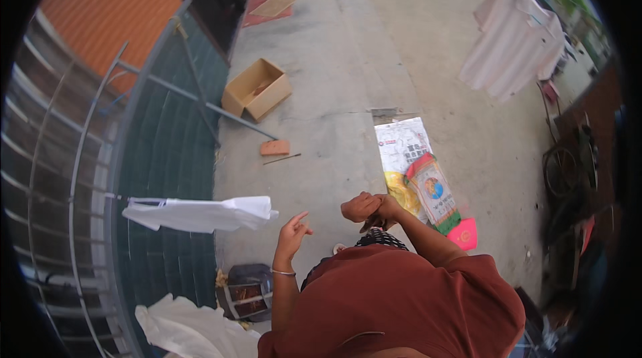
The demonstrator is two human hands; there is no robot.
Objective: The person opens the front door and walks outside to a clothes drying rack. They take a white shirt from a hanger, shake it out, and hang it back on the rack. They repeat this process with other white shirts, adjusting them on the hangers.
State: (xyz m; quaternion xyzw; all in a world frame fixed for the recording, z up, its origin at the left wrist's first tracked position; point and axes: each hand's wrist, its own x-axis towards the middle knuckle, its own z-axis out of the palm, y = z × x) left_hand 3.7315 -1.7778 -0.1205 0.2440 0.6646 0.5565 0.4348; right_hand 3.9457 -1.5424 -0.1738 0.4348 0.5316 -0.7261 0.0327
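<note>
My left hand [292, 233], with a bracelet at its wrist, is raised left of my body. Its fingers are apart, the index finger stretched out, and nothing shows in it. My right hand [383, 211] is in front of my torso, its fingers curled. A closed, fist-like shape adjoins it on the left; what it belongs to and whether anything is held inside cannot be told. Beyond the right hand, a white and yellow printed sack [402, 145] lies on the concrete, partly under a smaller red, white and green sack [435, 191]. A pink item [464, 235] lies beside them.
Left are a white garment [200, 213] hanging from a rod, a metal rack [80, 152], an open cardboard box [258, 90], a brick [275, 147] and a thin stick [282, 158]. White cloth [195, 330] and a dark bag [248, 293] are lower left. A pale shirt [516, 42] hangs upper right.
</note>
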